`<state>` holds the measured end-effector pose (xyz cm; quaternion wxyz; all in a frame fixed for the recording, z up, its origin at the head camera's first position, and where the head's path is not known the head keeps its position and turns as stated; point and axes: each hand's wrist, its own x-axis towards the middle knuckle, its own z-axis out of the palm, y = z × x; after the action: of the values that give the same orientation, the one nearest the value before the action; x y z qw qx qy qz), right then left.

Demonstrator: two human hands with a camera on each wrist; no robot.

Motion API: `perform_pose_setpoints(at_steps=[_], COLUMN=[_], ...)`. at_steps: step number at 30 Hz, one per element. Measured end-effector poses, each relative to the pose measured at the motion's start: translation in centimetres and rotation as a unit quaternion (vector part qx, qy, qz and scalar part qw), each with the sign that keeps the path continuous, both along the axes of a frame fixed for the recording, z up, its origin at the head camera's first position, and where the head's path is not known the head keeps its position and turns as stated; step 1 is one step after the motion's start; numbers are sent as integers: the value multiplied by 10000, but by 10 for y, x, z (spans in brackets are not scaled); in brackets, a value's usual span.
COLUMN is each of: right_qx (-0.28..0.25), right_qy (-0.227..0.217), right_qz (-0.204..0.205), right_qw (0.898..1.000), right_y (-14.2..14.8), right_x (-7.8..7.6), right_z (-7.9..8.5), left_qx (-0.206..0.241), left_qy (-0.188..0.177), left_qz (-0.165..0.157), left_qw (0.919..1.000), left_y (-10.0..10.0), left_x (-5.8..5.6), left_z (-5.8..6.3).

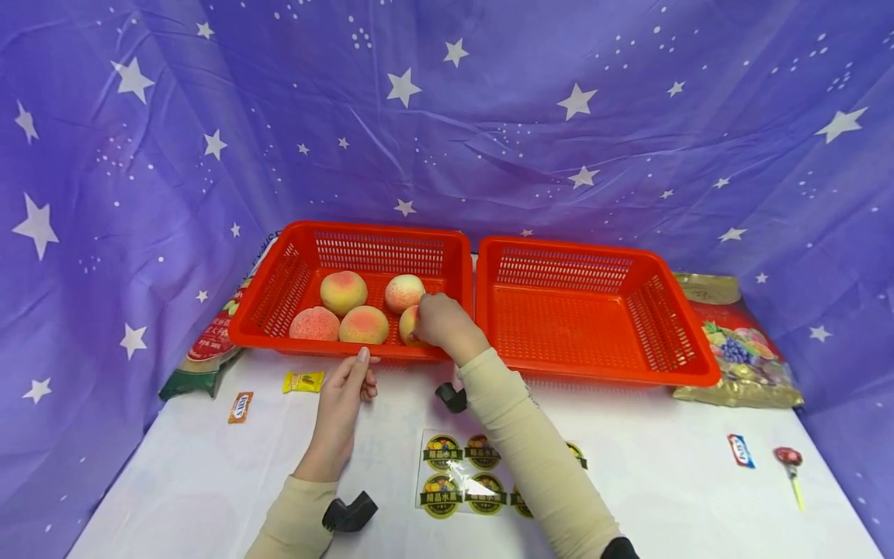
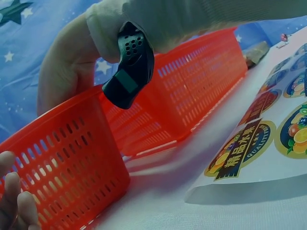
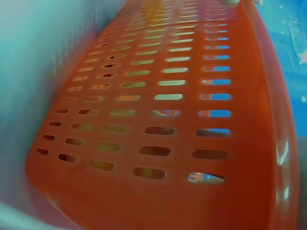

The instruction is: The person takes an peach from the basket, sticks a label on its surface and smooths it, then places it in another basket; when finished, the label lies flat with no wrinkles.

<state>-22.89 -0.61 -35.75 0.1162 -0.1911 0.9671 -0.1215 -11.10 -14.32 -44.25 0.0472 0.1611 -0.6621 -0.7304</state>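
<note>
Inside the left red basket lie several peaches, among them a yellow-pink one, a pale speckled one and a pinker one. My right hand reaches over the front rim and grips a peach at the basket's front right; the hand hides part of that fruit. My left hand is at the front of this basket, thumb up by the rim, fingers loosely bent and holding nothing. In the left wrist view its fingertips show beside the slotted wall. The right wrist view shows mostly basket wall.
A second red basket stands to the right with nothing in it. Round fruit stickers on a clear sheet lie in front, partly under my right forearm. Wrapped candies, a lollipop and printed bags lie around the sides.
</note>
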Motion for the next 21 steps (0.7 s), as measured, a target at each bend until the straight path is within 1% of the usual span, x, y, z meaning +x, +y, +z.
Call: perform_pose_setpoints(at_steps=[7,14,21], right_qx=[93,283,347], right_qy=[-1,-149,-191], right_qz=[6,-147,-159], right_qw=[10000,9994,9991], right_y=[-2,-3,-5], right_x=[-1,-1,-2], right_z=[0,-1,-1], left_qx=[18,-13,-77], left_qy=[31,26,51], left_qz=[-8,32,56], left_qw=[10000,10000,9999], left_y=[0,0,0], left_x=[0,0,-1], left_z=[1,2,1])
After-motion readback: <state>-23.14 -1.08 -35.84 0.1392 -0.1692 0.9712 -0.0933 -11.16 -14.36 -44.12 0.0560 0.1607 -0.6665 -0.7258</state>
